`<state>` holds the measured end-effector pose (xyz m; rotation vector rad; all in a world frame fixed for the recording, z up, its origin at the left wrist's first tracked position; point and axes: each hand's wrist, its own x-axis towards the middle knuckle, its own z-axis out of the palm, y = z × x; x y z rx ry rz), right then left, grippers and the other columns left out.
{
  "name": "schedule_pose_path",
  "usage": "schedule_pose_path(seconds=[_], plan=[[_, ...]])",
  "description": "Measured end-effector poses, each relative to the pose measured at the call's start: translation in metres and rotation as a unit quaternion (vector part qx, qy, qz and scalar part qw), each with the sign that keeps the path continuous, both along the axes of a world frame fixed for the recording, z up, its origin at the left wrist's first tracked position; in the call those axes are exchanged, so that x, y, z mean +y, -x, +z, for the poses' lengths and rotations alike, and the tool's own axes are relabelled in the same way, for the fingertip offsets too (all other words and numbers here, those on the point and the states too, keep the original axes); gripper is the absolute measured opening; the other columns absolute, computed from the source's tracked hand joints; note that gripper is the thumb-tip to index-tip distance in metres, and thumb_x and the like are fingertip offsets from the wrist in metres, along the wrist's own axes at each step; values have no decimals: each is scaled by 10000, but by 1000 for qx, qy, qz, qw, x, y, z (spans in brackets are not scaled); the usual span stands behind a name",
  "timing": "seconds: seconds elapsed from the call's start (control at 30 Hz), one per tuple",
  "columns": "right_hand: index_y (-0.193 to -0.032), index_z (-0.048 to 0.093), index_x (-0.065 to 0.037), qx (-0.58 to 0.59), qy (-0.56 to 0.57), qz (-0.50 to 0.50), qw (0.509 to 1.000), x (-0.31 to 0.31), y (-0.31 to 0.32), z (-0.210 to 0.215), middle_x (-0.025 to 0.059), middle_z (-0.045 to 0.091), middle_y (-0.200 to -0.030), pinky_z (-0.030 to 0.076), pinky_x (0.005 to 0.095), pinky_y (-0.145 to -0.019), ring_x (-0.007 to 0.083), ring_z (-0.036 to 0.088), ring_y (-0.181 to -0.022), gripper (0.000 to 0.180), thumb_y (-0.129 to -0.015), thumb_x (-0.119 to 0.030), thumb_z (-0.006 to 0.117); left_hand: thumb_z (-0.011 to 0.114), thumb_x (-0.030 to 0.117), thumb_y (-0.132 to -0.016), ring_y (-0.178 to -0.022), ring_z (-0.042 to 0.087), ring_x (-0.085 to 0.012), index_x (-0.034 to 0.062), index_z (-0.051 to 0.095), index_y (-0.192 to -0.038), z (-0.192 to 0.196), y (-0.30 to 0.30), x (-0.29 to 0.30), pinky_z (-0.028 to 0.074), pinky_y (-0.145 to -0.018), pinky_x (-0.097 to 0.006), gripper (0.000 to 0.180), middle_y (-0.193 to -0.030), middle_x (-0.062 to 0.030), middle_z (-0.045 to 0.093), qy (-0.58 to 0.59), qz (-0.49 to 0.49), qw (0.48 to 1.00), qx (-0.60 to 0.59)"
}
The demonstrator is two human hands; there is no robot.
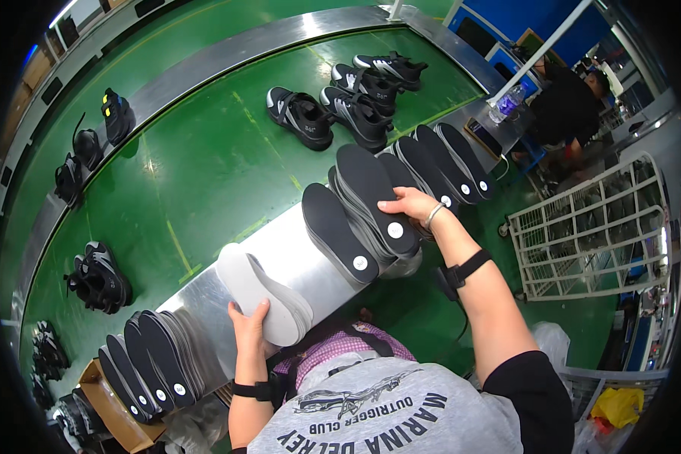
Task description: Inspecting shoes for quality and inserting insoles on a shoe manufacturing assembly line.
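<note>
Closest to the camera, the left hand (250,324) grips the near end of a stack of grey insoles (265,293), fingers curled over its edge and clamped on it, at the front lip of the steel table (204,303). Just to the left of that hand, a fan of black insoles (155,362) leans on the same table, hanging partly over a cardboard box (113,405) below.

Further out, the right hand (412,206) lies flat with fingers spread on a second fan of black insoles (359,212), pressing on the top ones rather than closed around any. More black insoles (446,163) stand in a row just past it (each with a small round white sticker near the heel).

To do this well, I judge the grey stack wants a firm pinch near its middle so the sheets do not slide apart, with the right hand steadying the black fan against toppling.

Room is tight along the narrow table, and both fans overhang its near edge. Beyond, the green conveyor belt (219,159) carries black sneakers (333,110) with open belt between them. A white wire cart (590,234) stands to the right
</note>
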<state>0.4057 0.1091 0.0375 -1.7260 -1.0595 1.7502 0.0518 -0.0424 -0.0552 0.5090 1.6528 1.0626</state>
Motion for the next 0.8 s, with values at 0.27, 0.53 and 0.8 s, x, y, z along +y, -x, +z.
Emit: schedule_pose_path(seconds=[0.27, 0.53, 0.8], plan=[[-1291, 126, 71, -402, -248, 97, 876, -23, 31, -5, 298, 391, -1177, 415, 385, -848, 395, 450, -1051, 1016, -593, -380, 710, 681, 82, -621, -943, 518, -255, -57, 420, -1101, 10, 0, 19, 432, -805, -349, 564, -1027, -166, 511, 6, -67, 982, -174], [-1134, 388, -39, -538, -171, 55, 824, -22, 63, 7, 190, 463, -1008, 408, 527, -672, 339, 501, -947, 707, -540, -267, 697, 545, 153, -692, -975, 503, -267, -44, 480, -1056, 90, -69, 70, 381, -860, -404, 419, -1015, -148, 538, -119, -257, 953, -112], [-881, 550, -80, 444, 18, -127, 887, -64, 105, 47, 100, 559, -886, 422, 387, -639, 161, 531, -738, 436, -820, -504, 467, 454, 187, -779, -991, 486, -295, -13, 485, -1059, 200, -106, 107, 361, -858, -431, 346, -1053, -151, 526, -675, -415, 504, 344]])
